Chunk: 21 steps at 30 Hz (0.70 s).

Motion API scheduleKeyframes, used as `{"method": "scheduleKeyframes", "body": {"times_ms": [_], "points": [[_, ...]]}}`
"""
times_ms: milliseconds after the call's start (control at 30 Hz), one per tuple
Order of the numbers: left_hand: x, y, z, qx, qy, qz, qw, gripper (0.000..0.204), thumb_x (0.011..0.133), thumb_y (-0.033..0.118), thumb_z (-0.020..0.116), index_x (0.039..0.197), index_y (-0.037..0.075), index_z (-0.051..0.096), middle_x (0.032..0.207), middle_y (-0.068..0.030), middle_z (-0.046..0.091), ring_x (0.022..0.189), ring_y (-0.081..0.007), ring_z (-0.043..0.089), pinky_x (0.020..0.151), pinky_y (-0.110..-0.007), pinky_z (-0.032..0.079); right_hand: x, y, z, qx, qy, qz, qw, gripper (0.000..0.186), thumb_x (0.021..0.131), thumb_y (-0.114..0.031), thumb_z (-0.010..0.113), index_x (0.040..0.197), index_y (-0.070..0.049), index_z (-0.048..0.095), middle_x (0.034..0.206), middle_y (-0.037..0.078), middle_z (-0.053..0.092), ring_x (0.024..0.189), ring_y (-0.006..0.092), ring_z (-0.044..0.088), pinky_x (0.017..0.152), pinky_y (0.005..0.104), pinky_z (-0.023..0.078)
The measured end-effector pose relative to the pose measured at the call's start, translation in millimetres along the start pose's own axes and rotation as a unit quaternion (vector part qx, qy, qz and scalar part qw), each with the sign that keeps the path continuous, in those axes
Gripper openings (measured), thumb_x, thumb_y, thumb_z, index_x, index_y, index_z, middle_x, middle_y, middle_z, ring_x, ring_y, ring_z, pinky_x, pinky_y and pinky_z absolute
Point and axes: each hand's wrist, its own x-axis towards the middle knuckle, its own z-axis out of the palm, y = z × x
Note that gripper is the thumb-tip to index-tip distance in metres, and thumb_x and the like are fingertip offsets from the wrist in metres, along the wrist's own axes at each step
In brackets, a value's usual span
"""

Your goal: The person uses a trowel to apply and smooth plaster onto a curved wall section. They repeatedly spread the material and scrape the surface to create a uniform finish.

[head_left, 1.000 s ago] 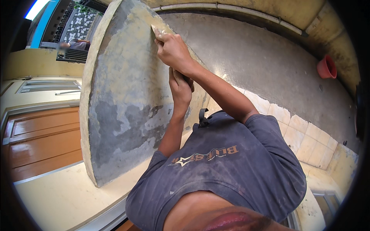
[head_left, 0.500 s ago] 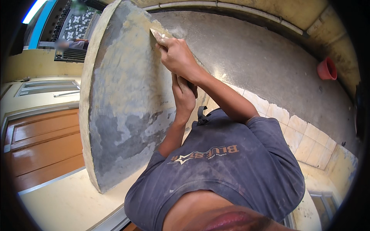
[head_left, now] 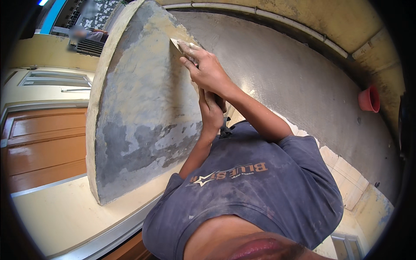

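Wall (head_left: 138, 95) matt, patchy plaster; door (head_left: 50, 149) glossy wood; shirt (head_left: 268, 199) matt cloth.

Right arm (head_left: 256, 112) angled leftward, the right hand (head_left: 210, 71) extends beyond the left hand (head_left: 211, 115).

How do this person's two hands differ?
The right hand is higher in the picture, while the left hand is just below the right wrist. The right hand has its fingers on a pale blade; whether the left hand grips anything is hard to tell. The right hand shows its back, while the left hand seems partly covered by the right wrist. Both are bare and near the patchy wall.
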Motion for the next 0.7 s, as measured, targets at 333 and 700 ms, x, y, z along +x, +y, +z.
{"method": "scheduleKeyframes", "body": {"times_ms": [333,700], "points": [[12,-20,9,0.274,-0.027,0.058,0.96,0.032,0.113,0.02,0.051,0.137,0.001,0.058,0.085,-0.0127,0.069,0.071,-0.0269,0.066,0.069,-0.04,0.054,-33,55,-70,0.153,-0.145,0.216,0.953,0.056,0.102,-0.031,0.072,0.139,0.007,0.055,0.086,0.015,0.074,0.079,0.0219,0.074,0.073,0.0362,0.057],[91,59,-5,0.675,-0.069,0.376,0.631,0.06,0.095,0.003,0.06,0.154,0.005,0.052,0.165,-0.0101,0.045,0.15,-0.0272,0.047,0.122,-0.042,0.045,19,89,-70,0.236,-0.322,0.189,0.897,0.028,0.112,-0.028,0.054,0.115,0.0,0.051,0.07,0.005,0.062,0.056,0.0134,0.058,0.048,0.0311,0.046]]}}
